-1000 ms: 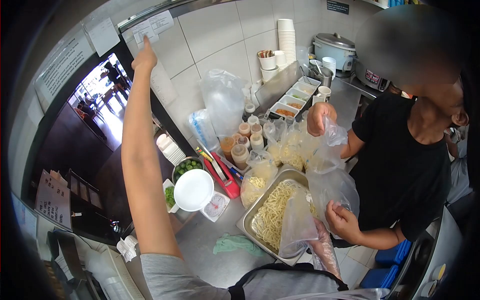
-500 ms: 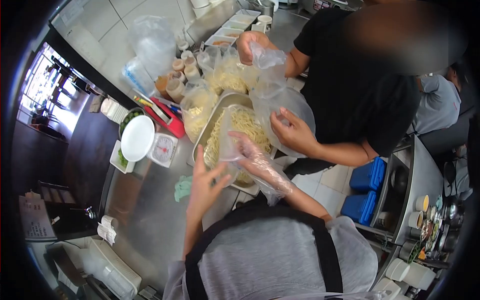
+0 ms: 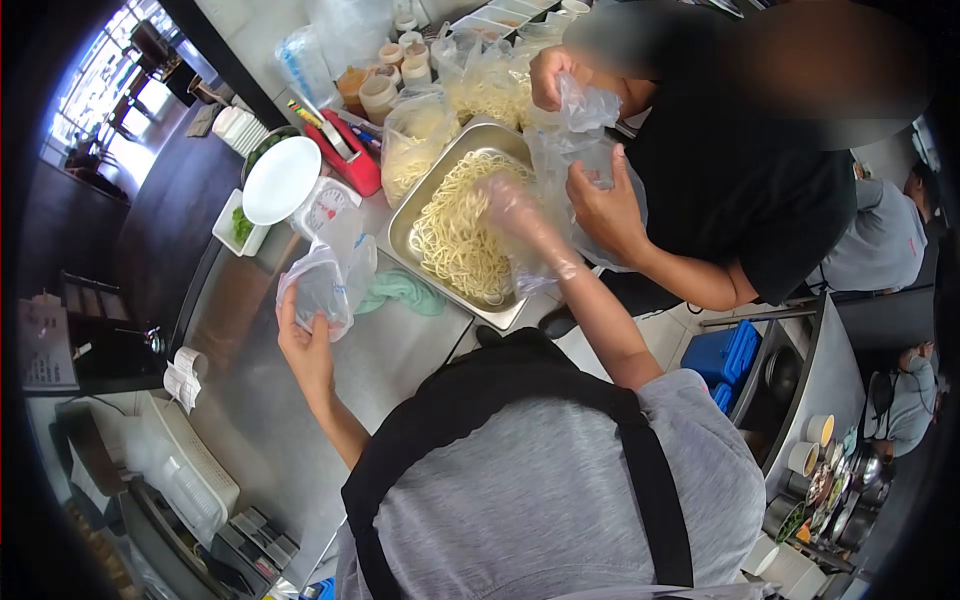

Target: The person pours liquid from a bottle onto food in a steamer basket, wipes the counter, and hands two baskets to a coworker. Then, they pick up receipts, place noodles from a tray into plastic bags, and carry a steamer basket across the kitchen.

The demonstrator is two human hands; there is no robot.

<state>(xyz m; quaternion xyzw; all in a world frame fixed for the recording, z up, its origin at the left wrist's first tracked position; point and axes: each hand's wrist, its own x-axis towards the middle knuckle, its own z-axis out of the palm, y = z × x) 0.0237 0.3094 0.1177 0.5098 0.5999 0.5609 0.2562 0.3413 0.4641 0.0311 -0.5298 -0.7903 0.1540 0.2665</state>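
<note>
My left hand (image 3: 306, 338) grips the edge of a clear plastic bag (image 3: 335, 278), which hangs with its mouth spread beside the kitchen scale. A thin clear plastic glove covers my right hand (image 3: 515, 208), which is over the right side of the noodles (image 3: 455, 225); motion blurs its fingers. The yellow noodles lie loose in a deep steel tray (image 3: 403, 222). Just right of the tray, a co-worker's hands (image 3: 612, 205) hold another clear bag (image 3: 585, 105). A crumpled green cloth (image 3: 405, 292) lies below the tray, close to my bag.
A white plate (image 3: 282, 180) sits over the scale (image 3: 325, 205). Beyond are a red tape dispenser (image 3: 355, 165), sauce bottles (image 3: 378, 95) and bagged noodles (image 3: 415, 135). A white container of greens (image 3: 240, 228) stands left. The co-worker in black (image 3: 740, 180) stands close on the right.
My left hand has moved left, away from the tray, and now holds the plastic bag. My right hand has shifted up and right over the noodles, leaving the bag. The view has shifted.
</note>
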